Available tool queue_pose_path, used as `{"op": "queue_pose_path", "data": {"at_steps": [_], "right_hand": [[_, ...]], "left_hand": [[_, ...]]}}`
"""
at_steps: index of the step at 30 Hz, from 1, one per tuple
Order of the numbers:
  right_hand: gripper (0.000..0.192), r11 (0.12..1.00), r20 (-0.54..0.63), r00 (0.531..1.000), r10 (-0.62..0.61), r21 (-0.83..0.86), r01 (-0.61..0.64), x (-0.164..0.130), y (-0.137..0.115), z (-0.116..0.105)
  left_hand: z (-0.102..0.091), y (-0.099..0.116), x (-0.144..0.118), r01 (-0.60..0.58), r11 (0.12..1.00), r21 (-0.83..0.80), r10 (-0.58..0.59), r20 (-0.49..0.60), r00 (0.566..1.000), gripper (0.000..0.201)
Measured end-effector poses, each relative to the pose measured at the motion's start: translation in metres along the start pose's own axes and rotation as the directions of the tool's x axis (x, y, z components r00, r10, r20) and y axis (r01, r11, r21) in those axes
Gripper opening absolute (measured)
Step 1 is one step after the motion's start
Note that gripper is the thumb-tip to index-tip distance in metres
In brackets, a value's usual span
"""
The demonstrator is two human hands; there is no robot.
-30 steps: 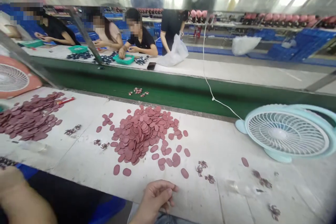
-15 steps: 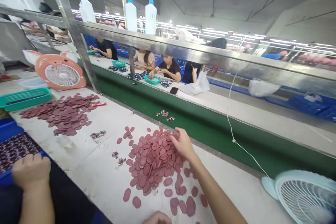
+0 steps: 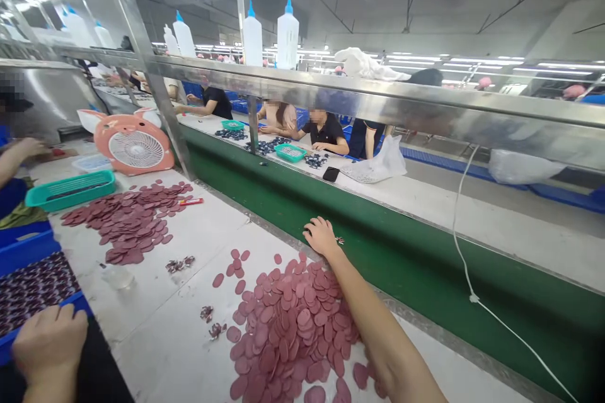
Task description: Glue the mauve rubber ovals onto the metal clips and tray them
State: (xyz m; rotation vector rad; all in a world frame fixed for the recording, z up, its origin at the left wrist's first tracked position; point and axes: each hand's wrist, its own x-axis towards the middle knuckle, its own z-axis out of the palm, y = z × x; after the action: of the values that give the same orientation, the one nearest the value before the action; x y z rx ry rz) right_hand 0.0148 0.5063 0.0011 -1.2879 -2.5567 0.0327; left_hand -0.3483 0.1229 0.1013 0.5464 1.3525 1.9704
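Right hand (image 3: 320,236) outstretched, knuckles up; left hand (image 3: 50,343) fisted, low.

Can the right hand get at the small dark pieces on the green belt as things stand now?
Probably yes: the right hand is stretched past the pile of red discs to the green belt, almost touching the small dark pieces; nothing lies between.

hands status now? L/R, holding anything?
Left hand: curled shut at the edge of the blue tray; contents cannot be told.
Right hand: reached past the pile of pink discs to the green belt; grip unclear.
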Motion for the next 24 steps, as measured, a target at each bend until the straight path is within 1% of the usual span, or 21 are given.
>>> {"op": "queue_pose_path", "data": {"at_steps": [2,3,4,6,7,8,9,11,12,14,16,17,18,19,21,24], "right_hand": [[0.032,0.999,-0.008,0.999,0.034,-0.026,-0.034,-0.009,0.017,-0.003],[0.032,0.998,-0.009,0.999,0.052,-0.038,-0.052,-0.015,0.026,-0.005],[0.032,0.996,-0.007,0.997,0.071,-0.05,-0.071,-0.023,0.035,-0.008],[0.031,0.991,0.0,0.993,0.115,-0.075,-0.114,-0.038,0.048,-0.014],[0.03,0.986,0.004,0.99,0.142,-0.088,-0.141,-0.046,0.053,-0.017],[0.03,0.98,0.007,0.985,0.174,-0.101,-0.172,-0.053,0.057,-0.019],[0.03,0.972,0.009,0.978,0.21,-0.113,-0.208,-0.059,0.06,-0.021],[0.03,0.95,0.015,0.957,0.289,-0.131,-0.285,-0.069,0.064,-0.024],[0.031,0.937,0.02,0.945,0.327,-0.138,-0.321,-0.073,0.065,-0.025],[0.032,0.911,0.033,0.919,0.392,-0.151,-0.383,-0.08,0.066,-0.026],[0.032,0.889,0.046,0.896,0.441,-0.164,-0.428,-0.089,0.067,-0.028],[0.032,0.878,0.052,0.886,0.46,-0.17,-0.446,-0.094,0.067,-0.03],[0.032,0.869,0.056,0.877,0.478,-0.177,-0.462,-0.101,0.067,-0.032],[0.032,0.86,0.058,0.868,0.493,-0.183,-0.476,-0.109,0.067,-0.035],[0.032,0.844,0.057,0.853,0.519,-0.195,-0.5,-0.127,0.068,-0.042],[0.031,0.817,0.053,0.829,0.556,-0.214,-0.535,-0.159,0.07,-0.055]], "left_hand": [[0.012,-0.013,-0.006,-0.02,0.999,0.033,0.022,-0.057,0.998,0.018],[0.015,-0.02,-0.007,-0.004,1.0,0.027,0.006,-0.064,0.998,0.021],[0.018,-0.028,-0.006,0.021,1.0,0.014,-0.02,-0.049,0.999,0.023],[0.019,-0.039,-0.001,0.084,0.996,-0.027,-0.083,0.033,0.996,0.019],[0.02,-0.042,0.003,0.11,0.993,-0.047,-0.106,0.08,0.991,0.014],[0.02,-0.044,0.007,0.131,0.989,-0.064,-0.122,0.136,0.983,0.007],[0.022,-0.044,0.011,0.148,0.986,-0.074,-0.131,0.195,0.972,0.009],[0.03,-0.04,0.013,0.168,0.983,-0.078,-0.137,0.298,0.945,0.027],[0.037,-0.039,0.011,0.176,0.982,-0.069,-0.142,0.343,0.928,0.035],[0.059,-0.036,-0.004,0.192,0.981,-0.018,-0.167,0.419,0.892,0.045],[0.085,-0.037,-0.029,0.183,0.966,0.182,-0.251,0.5,0.829,0.049],[0.097,-0.038,-0.042,0.175,0.947,0.268,-0.295,0.518,0.803,0.051],[0.108,-0.04,-0.056,0.176,0.941,0.289,-0.311,0.532,0.788,0.05],[0.117,-0.041,-0.069,0.176,0.937,0.301,-0.32,0.542,0.777,0.05],[0.127,-0.042,-0.09,0.178,0.936,0.303,-0.325,0.555,0.766,0.046],[0.133,-0.043,-0.114,0.186,0.933,0.307,-0.33,0.532,0.78,0.034]]}}
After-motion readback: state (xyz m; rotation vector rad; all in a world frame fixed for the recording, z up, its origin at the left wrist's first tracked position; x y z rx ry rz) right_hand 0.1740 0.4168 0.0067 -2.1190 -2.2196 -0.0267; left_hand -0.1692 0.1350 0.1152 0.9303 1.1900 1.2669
